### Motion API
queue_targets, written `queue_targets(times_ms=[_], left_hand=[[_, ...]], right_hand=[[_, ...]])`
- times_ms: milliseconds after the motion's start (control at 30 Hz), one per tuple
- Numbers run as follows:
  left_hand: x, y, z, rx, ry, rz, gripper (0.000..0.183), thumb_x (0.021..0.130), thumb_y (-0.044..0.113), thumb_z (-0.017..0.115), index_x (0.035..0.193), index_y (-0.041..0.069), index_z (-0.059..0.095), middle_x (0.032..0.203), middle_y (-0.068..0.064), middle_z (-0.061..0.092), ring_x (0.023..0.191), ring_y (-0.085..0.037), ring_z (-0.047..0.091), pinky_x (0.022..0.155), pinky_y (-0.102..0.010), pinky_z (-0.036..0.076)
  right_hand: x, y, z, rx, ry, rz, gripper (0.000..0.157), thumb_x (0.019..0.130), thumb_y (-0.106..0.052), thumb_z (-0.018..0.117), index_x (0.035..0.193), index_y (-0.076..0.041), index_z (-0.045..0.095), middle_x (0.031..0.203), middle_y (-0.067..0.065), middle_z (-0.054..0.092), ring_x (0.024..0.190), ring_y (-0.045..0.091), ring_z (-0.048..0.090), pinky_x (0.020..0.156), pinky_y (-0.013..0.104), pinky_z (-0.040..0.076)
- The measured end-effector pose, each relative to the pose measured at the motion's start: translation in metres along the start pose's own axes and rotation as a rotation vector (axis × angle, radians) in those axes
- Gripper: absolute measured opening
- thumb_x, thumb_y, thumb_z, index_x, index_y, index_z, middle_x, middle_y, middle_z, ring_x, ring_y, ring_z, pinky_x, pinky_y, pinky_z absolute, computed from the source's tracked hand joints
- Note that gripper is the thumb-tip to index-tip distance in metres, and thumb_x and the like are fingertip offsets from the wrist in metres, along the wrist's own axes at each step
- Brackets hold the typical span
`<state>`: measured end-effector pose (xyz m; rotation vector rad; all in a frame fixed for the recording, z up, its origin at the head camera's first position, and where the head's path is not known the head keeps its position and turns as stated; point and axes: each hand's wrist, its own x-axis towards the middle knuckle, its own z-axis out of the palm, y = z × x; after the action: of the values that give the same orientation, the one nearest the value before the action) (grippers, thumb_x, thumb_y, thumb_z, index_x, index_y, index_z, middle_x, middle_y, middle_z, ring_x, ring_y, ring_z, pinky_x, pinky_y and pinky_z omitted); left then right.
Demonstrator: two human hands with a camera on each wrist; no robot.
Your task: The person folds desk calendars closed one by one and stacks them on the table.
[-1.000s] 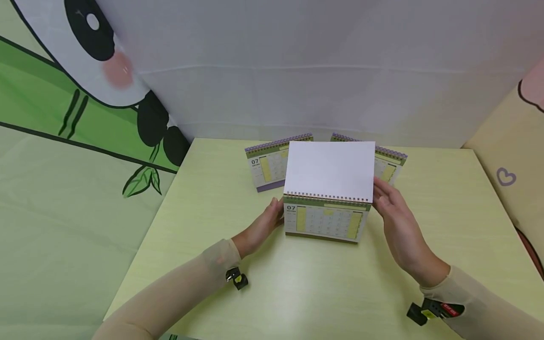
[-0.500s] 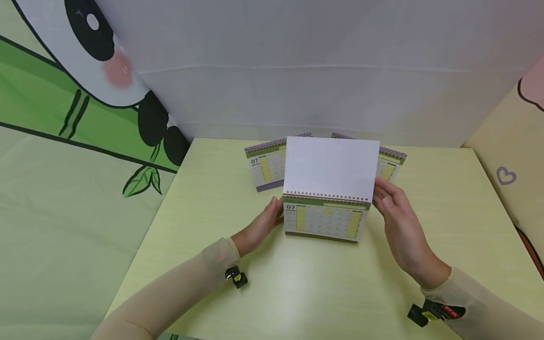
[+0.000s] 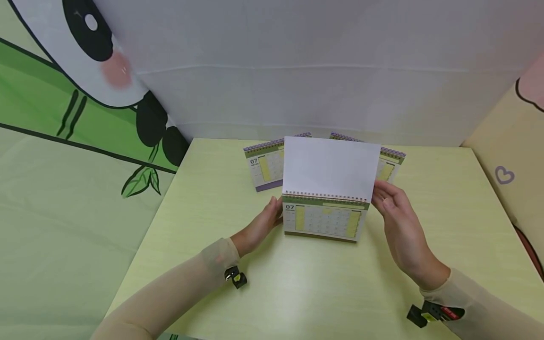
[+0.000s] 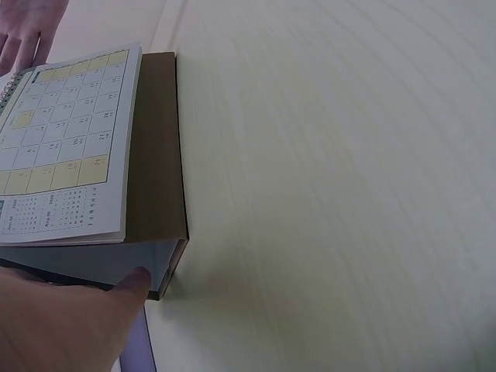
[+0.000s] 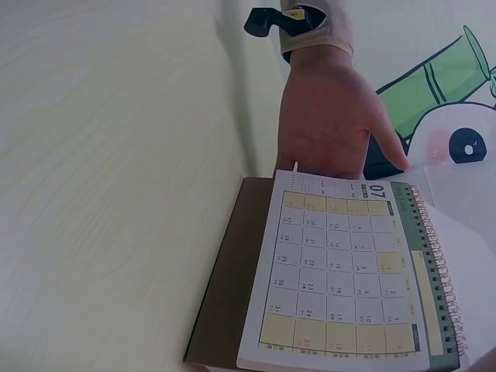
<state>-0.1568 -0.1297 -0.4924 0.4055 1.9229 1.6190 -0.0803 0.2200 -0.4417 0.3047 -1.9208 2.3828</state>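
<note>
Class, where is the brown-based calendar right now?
In the head view, the brown-based calendar is just right of centre, between the left hand and the right hand, in front of two other calendars.

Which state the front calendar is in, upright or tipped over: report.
Upright: the front calendar stands on its brown base, its 07 page showing below the spiral.

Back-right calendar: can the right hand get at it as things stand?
Likely yes: the back-right calendar has its right end exposed beside the raised white page, and nothing visible blocks the right hand from it. In the head view the page covers much of the rest.
</note>
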Motion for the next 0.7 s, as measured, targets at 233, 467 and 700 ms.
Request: queue_targets(times_ms=[233, 467, 700], left_hand=[[0.0001, 0.0013, -0.0002, 0.000, -0.004, 0.002, 0.083, 0.124, 0.064, -0.001, 0.192, 0.017, 0.004, 0.202, -0.011, 0.008, 0.190, -0.035, 0.007, 0.153, -0.062, 0.018], [0.0002, 0.0004, -0.0009, 0.000, -0.007, -0.006, 0.084, 0.124, 0.066, 0.001, 0.192, 0.017, 0.005, 0.202, -0.011, 0.009, 0.190, -0.034, 0.008, 0.154, -0.062, 0.018], [0.0005, 0.0000, -0.0009, -0.003, -0.008, -0.003, 0.083, 0.124, 0.065, 0.000, 0.192, 0.017, 0.005, 0.202, -0.010, 0.009, 0.190, -0.034, 0.008, 0.153, -0.062, 0.018]], right_hand=[[-0.0007, 0.0002, 0.0008, 0.013, -0.006, -0.035, 0.041, 0.128, -0.019, 0.034, 0.166, -0.015, 0.049, 0.175, -0.004, 0.056, 0.166, 0.012, 0.048, 0.138, 0.030, 0.027], [-0.0006, 0.0005, 0.0033, 0.030, -0.017, -0.085, 0.038, 0.128, -0.017, 0.034, 0.161, -0.014, 0.052, 0.172, -0.002, 0.059, 0.164, 0.014, 0.052, 0.135, 0.029, 0.029], [0.0007, 0.0010, 0.0052, 0.061, -0.021, -0.108, 0.037, 0.127, -0.016, 0.033, 0.158, -0.015, 0.054, 0.170, -0.001, 0.059, 0.164, 0.017, 0.053, 0.137, 0.033, 0.026]])
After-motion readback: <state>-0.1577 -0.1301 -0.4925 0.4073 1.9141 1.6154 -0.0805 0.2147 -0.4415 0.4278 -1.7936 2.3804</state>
